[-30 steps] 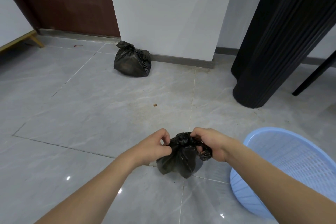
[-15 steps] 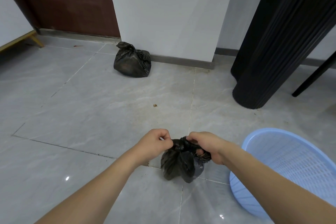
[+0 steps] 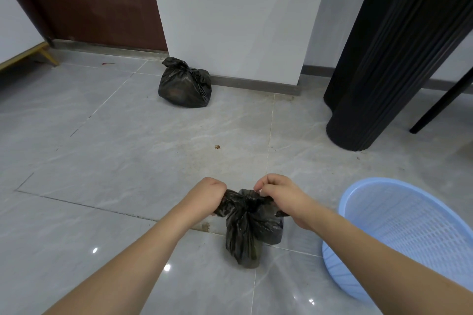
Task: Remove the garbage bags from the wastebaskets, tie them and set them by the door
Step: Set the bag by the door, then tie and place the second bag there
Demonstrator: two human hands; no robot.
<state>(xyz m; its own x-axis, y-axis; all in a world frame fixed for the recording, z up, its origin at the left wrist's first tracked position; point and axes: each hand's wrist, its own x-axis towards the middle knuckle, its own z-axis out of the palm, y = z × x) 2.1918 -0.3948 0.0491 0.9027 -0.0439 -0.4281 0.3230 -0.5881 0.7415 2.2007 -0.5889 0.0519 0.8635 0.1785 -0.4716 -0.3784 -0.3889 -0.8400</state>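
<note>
Two hands work at the neck of a small black garbage bag (image 3: 249, 227) that we hold low over the grey tiled floor (image 3: 102, 156); whether its bottom touches the tiles we cannot tell. Our left hand (image 3: 208, 197) has its grip curled tight round the twisted plastic on the left of the knot, and our right hand (image 3: 280, 195) has its grip pinched on the plastic on the right, so the neck is stretched between them. Just beside our right forearm, a pale blue mesh wastebasket (image 3: 399, 235) lies tipped on the floor, its open mouth toward us. Well apart from the bag in our hands, a second black garbage bag (image 3: 184, 84), already knotted at the top, sits on the floor against the base of the white wall (image 3: 230, 15), near the dark brown door (image 3: 97, 0). To the right stands a black ribbed column (image 3: 378, 59).
</note>
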